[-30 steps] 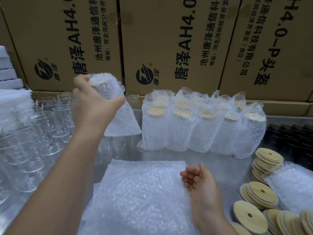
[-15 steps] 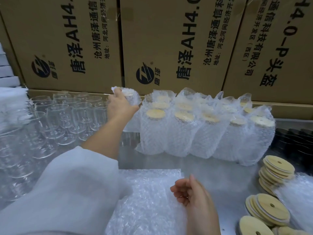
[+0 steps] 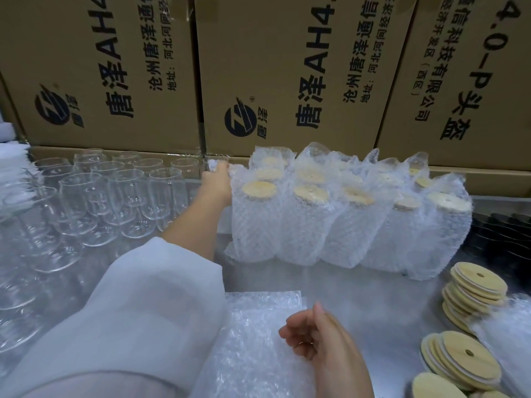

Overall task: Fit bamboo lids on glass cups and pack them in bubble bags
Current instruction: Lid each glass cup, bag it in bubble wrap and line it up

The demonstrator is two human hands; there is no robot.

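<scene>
My left hand (image 3: 217, 183) reaches far back at the left end of the row of bagged, lidded cups (image 3: 344, 225). It grips a bubble-bagged cup (image 3: 213, 164), of which only a corner of wrap shows above the fingers. Closer to me, my right hand (image 3: 321, 340) rests with loosely curled fingers on the flat stack of bubble bags (image 3: 253, 340) and holds nothing. Empty glass cups (image 3: 126, 196) crowd the left side. Bamboo lids (image 3: 474, 285) lie in stacks at the right, and another lid stack (image 3: 465, 357) sits nearer.
Large cardboard boxes (image 3: 287, 67) wall off the back of the steel table (image 3: 373, 297). Black items (image 3: 500, 234) sit at the right edge behind the lids. A white foam stack (image 3: 11, 156) stands at the far left. More bubble wrap (image 3: 511, 334) lies by the lids.
My left hand carried the bagged cup from mid-air down and back to the rear left of the bagged row. My right hand stayed on the bubble bags.
</scene>
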